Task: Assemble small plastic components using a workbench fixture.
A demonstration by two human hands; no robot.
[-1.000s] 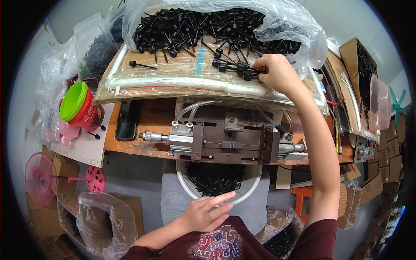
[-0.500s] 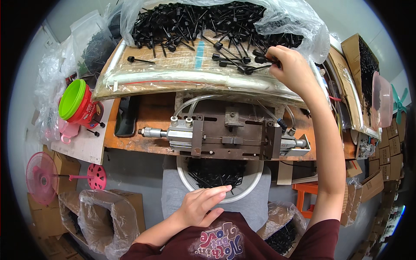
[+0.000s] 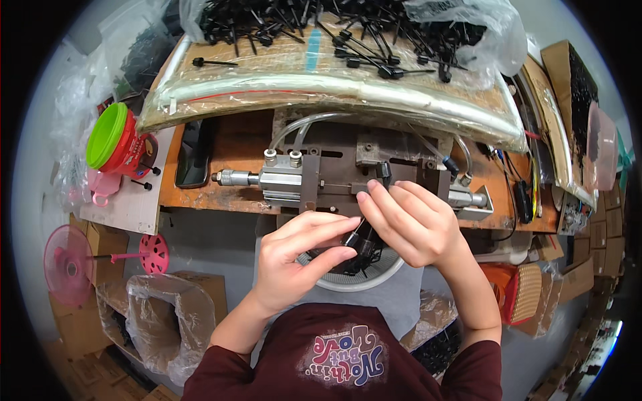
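My right hand (image 3: pixel 414 224) is closed in a pinch in front of the metal clamping fixture (image 3: pixel 307 194). It holds black capped stalks; one black cap (image 3: pixel 383 172) sticks up above its fingertips. Below those fingers, another black piece (image 3: pixel 351 238) points down to the left. My left hand (image 3: pixel 294 257) is beside it, thumb and forefinger apart around this lower end; no firm grip shows. Under both hands is a white basket (image 3: pixel 354 286) with black pieces in it, partly hidden by my fingers.
Beyond the fixture, a plastic-covered cardboard tray (image 3: pixel 267 67) bears a heap of black stalks (image 3: pixel 374 40). A phone (image 3: pixel 194 157) and a red bucket with a green rim (image 3: pixel 110 140) are at left. Loose cables (image 3: pixel 525 194) lie on the right of the orange bench.
My right hand has come back from the heap to the front of the fixture, bringing black stalks. My left hand has risen toward it, and the view has shifted.
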